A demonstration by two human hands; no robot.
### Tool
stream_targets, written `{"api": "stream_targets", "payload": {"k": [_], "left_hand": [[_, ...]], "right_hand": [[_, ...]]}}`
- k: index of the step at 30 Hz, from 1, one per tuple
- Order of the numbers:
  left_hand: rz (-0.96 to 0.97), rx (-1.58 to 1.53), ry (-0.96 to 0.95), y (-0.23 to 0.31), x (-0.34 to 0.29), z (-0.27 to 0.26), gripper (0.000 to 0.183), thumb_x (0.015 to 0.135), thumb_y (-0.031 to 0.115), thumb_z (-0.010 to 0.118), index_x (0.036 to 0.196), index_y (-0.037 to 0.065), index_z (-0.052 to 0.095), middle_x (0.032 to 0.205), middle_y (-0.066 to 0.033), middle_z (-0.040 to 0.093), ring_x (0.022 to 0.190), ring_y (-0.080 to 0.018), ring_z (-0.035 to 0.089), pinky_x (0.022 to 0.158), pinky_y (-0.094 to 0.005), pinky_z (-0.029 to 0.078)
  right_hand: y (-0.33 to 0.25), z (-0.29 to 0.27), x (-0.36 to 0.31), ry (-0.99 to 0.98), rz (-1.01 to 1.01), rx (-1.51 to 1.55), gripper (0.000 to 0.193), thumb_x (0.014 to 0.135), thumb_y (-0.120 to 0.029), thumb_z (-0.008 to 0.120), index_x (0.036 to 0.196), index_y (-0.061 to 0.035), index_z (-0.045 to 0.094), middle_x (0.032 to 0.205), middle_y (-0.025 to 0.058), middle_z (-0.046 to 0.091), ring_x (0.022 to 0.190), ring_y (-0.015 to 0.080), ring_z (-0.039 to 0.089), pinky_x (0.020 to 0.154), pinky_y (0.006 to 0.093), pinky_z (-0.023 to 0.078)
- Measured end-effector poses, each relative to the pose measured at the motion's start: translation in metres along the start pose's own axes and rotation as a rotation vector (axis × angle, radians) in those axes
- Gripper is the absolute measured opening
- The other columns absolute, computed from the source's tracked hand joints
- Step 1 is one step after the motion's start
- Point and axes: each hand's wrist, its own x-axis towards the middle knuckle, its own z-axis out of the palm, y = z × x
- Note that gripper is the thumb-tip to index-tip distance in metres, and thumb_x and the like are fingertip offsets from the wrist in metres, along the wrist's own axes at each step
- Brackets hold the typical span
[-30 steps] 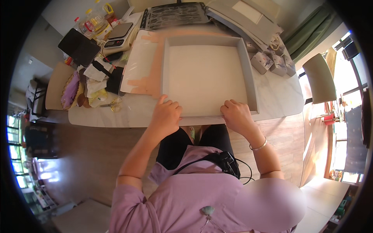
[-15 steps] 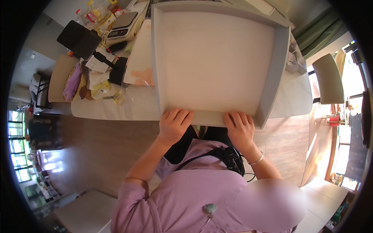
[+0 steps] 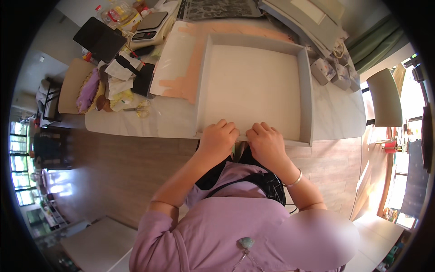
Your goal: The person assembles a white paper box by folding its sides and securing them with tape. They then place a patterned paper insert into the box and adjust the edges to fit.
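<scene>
A shallow grey box tray (image 3: 306, 97) with a pale inside lies on the table, its near wall at the table's front edge. My left hand (image 3: 220, 139) is closed over that near wall, left of its middle, knuckles up. Close beside it, my right hand (image 3: 266, 143) grips the same wall with bent fingers; a bracelet (image 3: 295, 177) circles that wrist. Both thumbs are largely hidden. A sheet with peach-coloured patches (image 3: 174, 68) lies left of the tray and reaches behind it.
On the marble-look table (image 3: 122, 124) are scissors (image 3: 142, 109), a black stand (image 3: 144, 80), a kitchen scale (image 3: 147, 29) and a tablet-like black panel (image 3: 99, 39) at left. Small boxes (image 3: 323, 71) and stacked grey boards (image 3: 301, 20) lie at right. A chair (image 3: 384, 97) stands beyond.
The tray has come down and away from the camera, uncovering the sheet, boards and small boxes behind it. My hands have moved closer together along its near wall.
</scene>
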Motion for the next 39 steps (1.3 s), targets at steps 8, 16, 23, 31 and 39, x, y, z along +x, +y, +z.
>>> {"api": "stream_targets", "payload": {"k": [8,16,23,31,39], "left_hand": [[-0.045,-0.005,-0.055,0.004,0.002,-0.005,0.021,0.067,0.011,0.081,0.084,0.012,0.069,0.084,0.0004,0.063,0.083,-0.0206,0.062,0.065,-0.0353,0.053],[-0.081,-0.017,-0.03,0.002,-0.004,-0.008,0.021,0.066,0.011,0.082,0.082,0.014,0.069,0.083,0.0028,0.063,0.081,-0.0204,0.063,0.063,-0.0355,0.053],[-0.08,-0.066,-0.113,0.002,-0.004,-0.014,0.024,0.069,0.022,0.085,0.084,0.012,0.07,0.086,0.001,0.065,0.084,-0.0219,0.064,0.067,-0.0362,0.053],[0.065,0.127,0.14,-0.048,0.083,-0.073,0.056,0.077,0.034,0.085,0.122,0.008,0.065,0.121,-0.0114,0.062,0.12,-0.0349,0.056,0.103,-0.0459,0.045],[-0.225,0.227,-0.087,-0.131,0.232,-0.01,0.061,0.081,0.025,0.083,0.136,0.014,0.059,0.134,-0.0115,0.061,0.128,-0.0307,0.055,0.107,-0.0523,0.037]], "right_hand": [[0.008,-0.012,-0.002,-0.109,0.012,0.016,0.013,0.07,-0.007,0.072,0.079,-0.0079,0.062,0.081,0.0063,0.059,0.083,0.0253,0.063,0.071,0.039,0.051],[0.048,-0.042,-0.048,-0.171,0.168,-0.135,0.012,0.069,0.002,0.066,0.076,-0.0082,0.066,0.08,0.0075,0.061,0.085,0.0268,0.064,0.107,0.0521,0.04],[0.053,-0.054,-0.047,-0.177,0.129,-0.02,0.011,0.074,-0.014,0.076,0.078,-0.0077,0.068,0.08,0.0085,0.062,0.091,0.0269,0.064,0.114,0.0564,0.034],[0.127,-0.08,0.049,-0.107,0.101,0.293,0.026,0.079,-0.024,0.084,0.095,-0.0056,0.074,0.101,0.0116,0.073,0.097,0.0353,0.068,0.084,0.0415,0.055],[0.182,0.012,0.199,0.088,0.244,-0.162,0.038,0.082,-0.024,0.08,0.116,-0.0112,0.067,0.114,0.013,0.069,0.111,0.0322,0.065,0.097,0.0498,0.048]]}}
